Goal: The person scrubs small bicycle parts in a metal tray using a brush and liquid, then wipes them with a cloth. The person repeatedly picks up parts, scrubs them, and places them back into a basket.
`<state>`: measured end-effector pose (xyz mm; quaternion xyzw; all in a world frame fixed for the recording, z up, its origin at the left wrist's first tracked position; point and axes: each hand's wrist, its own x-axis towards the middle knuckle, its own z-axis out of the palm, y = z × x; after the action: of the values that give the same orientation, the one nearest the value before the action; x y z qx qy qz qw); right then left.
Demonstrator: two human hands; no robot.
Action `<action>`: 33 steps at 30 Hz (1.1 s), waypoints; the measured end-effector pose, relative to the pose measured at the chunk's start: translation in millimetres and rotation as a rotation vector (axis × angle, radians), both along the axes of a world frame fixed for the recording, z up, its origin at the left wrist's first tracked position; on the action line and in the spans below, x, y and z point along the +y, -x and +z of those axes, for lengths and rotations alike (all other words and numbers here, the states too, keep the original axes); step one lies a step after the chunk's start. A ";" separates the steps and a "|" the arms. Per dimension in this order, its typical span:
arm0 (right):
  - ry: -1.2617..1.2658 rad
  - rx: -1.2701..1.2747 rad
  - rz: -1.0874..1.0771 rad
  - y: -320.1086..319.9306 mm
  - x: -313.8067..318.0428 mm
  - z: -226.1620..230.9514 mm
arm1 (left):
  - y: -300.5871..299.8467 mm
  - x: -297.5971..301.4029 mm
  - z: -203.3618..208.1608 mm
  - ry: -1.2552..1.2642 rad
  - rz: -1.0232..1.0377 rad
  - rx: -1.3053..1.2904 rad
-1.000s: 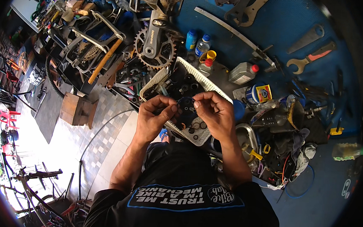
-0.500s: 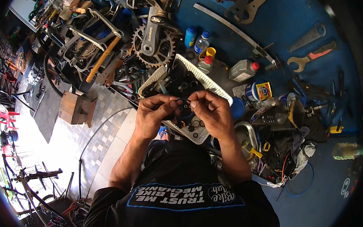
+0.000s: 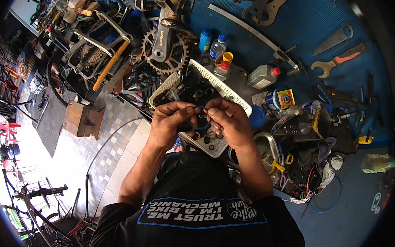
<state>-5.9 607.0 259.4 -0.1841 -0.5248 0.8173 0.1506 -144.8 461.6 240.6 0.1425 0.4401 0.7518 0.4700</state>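
Both hands are raised over a cream plastic basket (image 3: 227, 88) of small dark bicycle parts and rings. Between them is a thin dark ring (image 3: 200, 107), pinched at opposite sides. My left hand (image 3: 169, 118) is closed, thumb against forefinger on the ring's left side. On its right side, my right hand (image 3: 230, 120) grips it the same way, with the other fingers curled below. The ring's lower part is hard to separate from the dark parts behind it. Several loose rings (image 3: 212, 141) lie in the near end of the basket.
Beyond the basket stands a crankset with a toothed chainring (image 3: 159, 53). Bottles, including a grey one with a red cap (image 3: 263, 77), stand to the right. A wooden-handled tool (image 3: 110, 66) lies left among frame parts. A wooden box (image 3: 82, 118) sits on the tiled floor.
My fingers have shifted slightly along the dark ring, and more of its loop shows between my hands. The right fingers have spread a little lower. Both hands stay above the basket.
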 end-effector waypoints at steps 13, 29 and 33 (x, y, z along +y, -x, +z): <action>-0.497 -0.002 -0.026 9.8 4.1 1.6 | 1.6 -3.5 5.3 0.061 -0.029 0.231; -0.179 -0.129 0.093 0.5 17.6 1.7 | 6.0 -2.8 5.6 0.106 0.035 0.162; -0.274 -0.135 0.094 0.6 15.9 5.7 | 3.1 -2.3 3.3 0.122 0.052 0.196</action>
<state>-6.5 622.9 265.1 -0.1916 -0.6484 0.7299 0.1003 -147.8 459.2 243.9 0.1751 0.5324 0.7179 0.4128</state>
